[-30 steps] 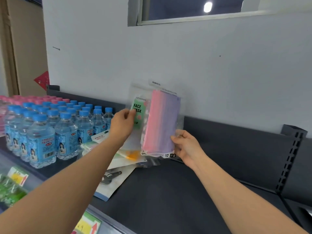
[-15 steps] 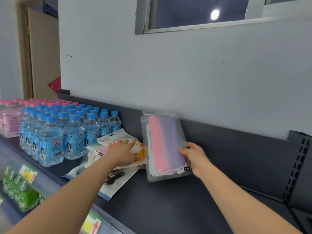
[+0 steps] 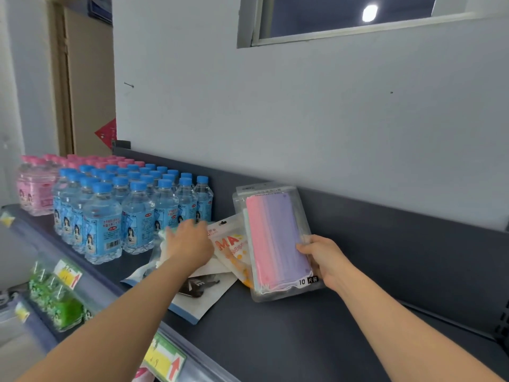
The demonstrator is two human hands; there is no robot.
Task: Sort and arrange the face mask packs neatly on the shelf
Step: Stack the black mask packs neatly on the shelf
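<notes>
Face mask packs lie on the dark grey metal shelf point(image 3: 303, 340). The landmark is the clear plastic pack of pink and purple masks point(image 3: 275, 238). It stands tilted, lower edge on the shelf deck, top at the shelf's back panel.

The block of blue-capped water bottles point(image 3: 132, 213) stands to the left of the landmark pack. The pink-capped bottles point(image 3: 33, 186) stand farther left.

The loose heap of packs lies just left of the landmark pack. It includes a flat white pack with a blue edge point(image 3: 201, 301) and a white pouch with orange print point(image 3: 234, 249) that touches the landmark pack.

The right hand point(image 3: 325, 260) grips the landmark pack's lower right edge, fingers curled onto its front.

The left hand point(image 3: 190, 244) is over the heap. Its fingers are blurred, so its grip cannot be determined.
</notes>
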